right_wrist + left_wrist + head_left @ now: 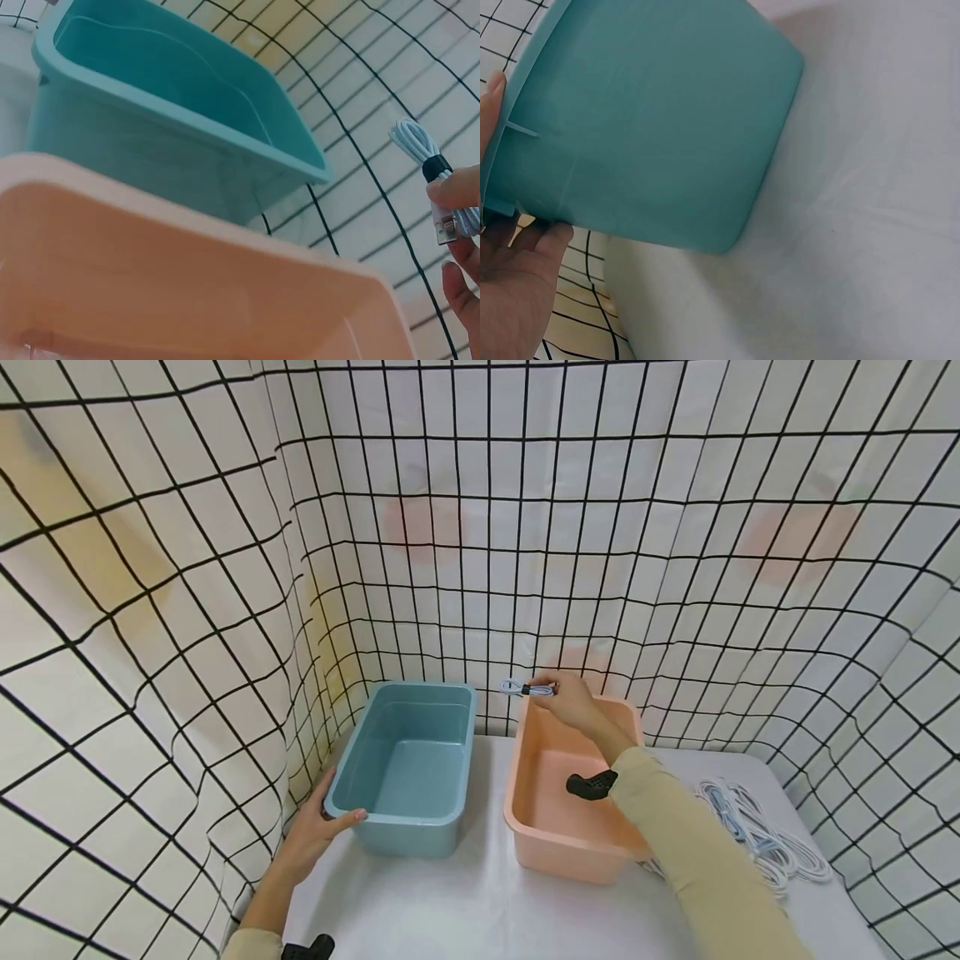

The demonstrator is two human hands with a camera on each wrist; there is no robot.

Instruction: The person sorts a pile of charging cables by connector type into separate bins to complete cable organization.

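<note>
A bundled USB cable (527, 688), pale blue-white with a black tie round its middle, is pinched in my right hand (567, 700). That hand is raised over the far end of the peach basin (577, 852). In the right wrist view the USB plug (445, 229) shows beside the fingers. My left hand (311, 835) grips the near left corner of the blue basin (405, 835), thumb over the rim and fingers against the outer wall. The left wrist view shows those fingers (551, 244) under the rim.
Several coiled white cables (761, 835) lie on the white table (480, 910), right of the peach basin and partly behind my right sleeve (697, 852). A black wire grid (487, 552) encloses the table at the back and sides.
</note>
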